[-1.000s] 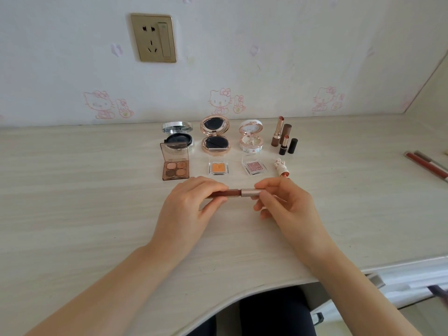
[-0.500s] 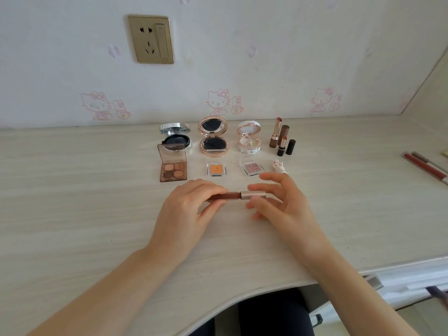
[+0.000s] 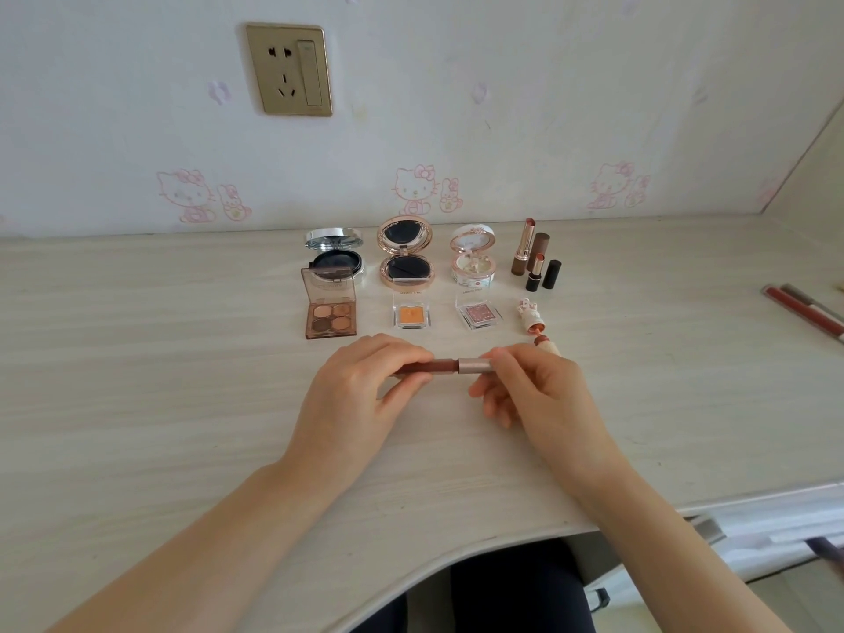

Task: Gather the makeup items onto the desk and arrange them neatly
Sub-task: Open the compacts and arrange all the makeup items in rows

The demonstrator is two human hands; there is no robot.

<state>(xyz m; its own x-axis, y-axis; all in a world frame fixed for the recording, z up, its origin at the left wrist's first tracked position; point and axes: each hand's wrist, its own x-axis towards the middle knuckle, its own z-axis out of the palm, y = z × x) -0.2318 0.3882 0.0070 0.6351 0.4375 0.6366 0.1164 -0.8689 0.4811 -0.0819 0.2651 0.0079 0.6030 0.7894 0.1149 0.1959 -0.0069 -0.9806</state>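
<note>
**Grip:** the left hand (image 3: 356,399) pinches the brown barrel of a slim lip-gloss tube (image 3: 445,366) between thumb and curled fingers. The right hand (image 3: 543,399) pinches the tube's rose-gold cap at the fingertips, its lower fingers loosely fanned. The tube is held level and crosswise, just above the desk (image 3: 137,404), near the front of the laid-out set. Judged purpose: one hand steadies the barrel while the other works the cap. Whether the cap is going on or coming off cannot be told.

**Set, left to right**
- **Back row:** silver compact (image 3: 335,255), rose-gold compact (image 3: 405,251) and white compact (image 3: 472,260), all propped open. Next to them is a cluster of upright lipsticks (image 3: 532,260) with caps stood beside them.
- **Front row:** four-pan eyeshadow palette (image 3: 331,315), orange single shadow (image 3: 411,313) and pink single shadow (image 3: 478,313), lids raised. Last is a small cream lipstick (image 3: 530,313) lying flat, close to the right hand's fingertips.
- **Judged reason:** aligned in columns and opened for display.
- **Far right, well apart:** two pencils (image 3: 804,308), not yet gathered in.

**Pose:** both forearms enter from the near edge and converge. Wrists are low, and the hands are knuckles-up, facing each other across the tube.
</note>
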